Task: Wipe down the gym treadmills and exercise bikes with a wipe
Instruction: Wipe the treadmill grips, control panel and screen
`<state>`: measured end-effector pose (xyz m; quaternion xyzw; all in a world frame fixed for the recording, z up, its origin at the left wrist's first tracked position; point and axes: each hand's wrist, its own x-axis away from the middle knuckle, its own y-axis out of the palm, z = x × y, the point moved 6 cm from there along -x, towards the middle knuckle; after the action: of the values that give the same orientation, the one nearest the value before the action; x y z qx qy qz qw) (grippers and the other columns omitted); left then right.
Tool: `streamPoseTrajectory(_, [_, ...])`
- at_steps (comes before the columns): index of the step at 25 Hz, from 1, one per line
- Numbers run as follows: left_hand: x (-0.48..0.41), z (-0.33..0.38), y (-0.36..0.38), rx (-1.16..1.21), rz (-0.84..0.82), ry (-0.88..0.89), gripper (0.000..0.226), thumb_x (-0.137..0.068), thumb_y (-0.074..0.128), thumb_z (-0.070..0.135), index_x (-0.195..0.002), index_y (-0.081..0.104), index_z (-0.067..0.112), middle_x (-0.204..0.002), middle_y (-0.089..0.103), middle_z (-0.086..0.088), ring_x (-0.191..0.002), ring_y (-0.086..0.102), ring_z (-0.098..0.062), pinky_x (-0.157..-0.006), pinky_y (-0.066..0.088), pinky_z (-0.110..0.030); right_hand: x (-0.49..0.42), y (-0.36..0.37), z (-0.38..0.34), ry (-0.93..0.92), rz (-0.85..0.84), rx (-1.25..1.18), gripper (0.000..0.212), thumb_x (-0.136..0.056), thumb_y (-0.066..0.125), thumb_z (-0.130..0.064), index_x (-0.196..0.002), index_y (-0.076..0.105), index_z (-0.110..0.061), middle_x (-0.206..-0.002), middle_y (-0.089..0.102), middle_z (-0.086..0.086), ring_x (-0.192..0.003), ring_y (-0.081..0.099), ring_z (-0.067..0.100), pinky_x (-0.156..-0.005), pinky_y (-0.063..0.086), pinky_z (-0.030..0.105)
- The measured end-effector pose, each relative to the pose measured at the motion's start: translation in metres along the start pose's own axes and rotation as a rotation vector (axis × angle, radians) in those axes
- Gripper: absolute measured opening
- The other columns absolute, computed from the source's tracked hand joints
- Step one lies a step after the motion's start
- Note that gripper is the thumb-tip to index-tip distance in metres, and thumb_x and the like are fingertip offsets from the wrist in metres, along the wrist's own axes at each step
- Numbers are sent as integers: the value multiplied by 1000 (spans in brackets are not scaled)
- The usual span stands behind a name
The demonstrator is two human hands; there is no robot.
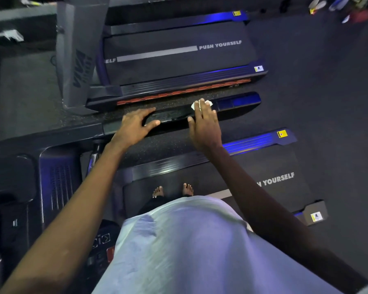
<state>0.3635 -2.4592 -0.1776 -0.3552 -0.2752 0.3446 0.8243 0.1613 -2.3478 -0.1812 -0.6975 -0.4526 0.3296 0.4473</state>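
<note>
Presently both hands are on the dark, glossy handrail (pixel 174 118) of the near treadmill (pixel 285 162).

Right hand (pixel 204 126): fingers straight and close together, pressing the wipe (pixel 193 106) flat onto the top of the rail. Nothing is clutched.

Left hand (pixel 135 125): near the right hand on the same rail. Its fingers are spread across the top and the thumb lies along the near edge, relaxed and not clenched.

Writing noted:
- Beyond the fingertips, the far treadmill (pixel 168 66) carries "PUSH YOURSELF" in white capitals on its belt, at the end of a grey bar.
- Below the right forearm, the near belt shows "YOURSELF"; the arm hides most of the word before it.
- Beyond the left hand, a grey upright (pixel 79 49) bears dark lettering that seems to begin "VIVA". The rest is blurred.
- A yellow sticker (pixel 282 133) sits on a deck corner to the right of the right hand. Its print is too small to read.

Wipe: white, small and crumpled. The fingers cover most of it, and its corners show on either side of the fingertips. The rail has a sheen between the two hands.
</note>
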Motion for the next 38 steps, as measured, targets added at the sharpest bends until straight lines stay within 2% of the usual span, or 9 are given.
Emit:
streamPoseTrajectory(5, [0,2,-1,21,10,-22,57,-91,61,51,-140,52,24,-141,55,-9,-131,49,-28,-111,35,-53,2,9,-24,-184,-101,53,61,-98,38,-39,-150,34,-8,-158,30,11,-148,22,26,-120,17,44])
streamPoseTrajectory(8, [2,5,-1,29,8,-22,56,-91,62,48,-141,52,23,-142,54,-9,-132,48,-28,-112,34,-52,1,-13,22,3,12,101,61,-98,39,-37,-151,32,-9,-159,30,9,-148,22,24,-120,18,45])
streamPoseTrajectory(11, [2,7,-2,24,11,-37,56,-92,62,47,-141,51,22,-143,53,-10,-133,47,-28,-112,34,-52,1,-16,34,126,-5,70,65,-95,41,-37,-150,32,-3,-158,28,15,-148,21,31,-119,19,47])
streamPoseTrajectory(16, [2,6,-4,-9,-16,-84,62,-91,61,51,-143,49,19,-144,52,-11,-134,46,-29,-113,32,-50,0,7,-26,-215,-171,48,66,-97,42,-39,-151,31,-2,-158,27,16,-149,20,30,-121,15,46])
streamPoseTrajectory(20, [8,-4,-5,-77,-12,-116,68,-90,54,61,-144,47,21,-145,51,-9,-135,44,-29,-115,27,-48,3,-17,31,-6,-39,148,69,-96,40,-44,-152,28,-4,-159,27,15,-148,21,29,-119,16,46])
streamPoseTrajectory(23, [10,-5,-4,-86,-11,-133,65,-91,54,59,-145,45,25,-146,49,-7,-137,40,-28,-116,21,-47,5,-18,43,89,-44,151,76,-94,35,-48,-151,26,1,-159,22,20,-148,18,35,-119,17,48])
streamPoseTrajectory(27, [11,-8,-8,-78,-11,-167,67,-90,56,59,-144,46,20,-145,51,-11,-135,43,-29,-115,28,-49,-5,-1,-11,-118,-142,37,73,-94,38,-45,-147,33,5,-155,28,24,-146,21,38,-119,18,49])
streamPoseTrajectory(33, [24,-36,-27,-125,2,-183,61,-92,52,58,-143,48,24,-142,54,-8,-134,45,-28,-115,27,-47,16,25,-57,-399,-282,50,75,-98,44,-44,-154,18,-3,-163,12,17,-151,5,31,-122,7,44])
streamPoseTrajectory(38, [28,-38,-38,-132,-1,-164,55,-94,58,47,-144,48,24,-144,52,-9,-136,42,-26,-116,23,-39,12,15,-42,-292,-190,116,65,-99,37,-42,-154,25,-9,-162,19,10,-151,13,25,-122,10,45])
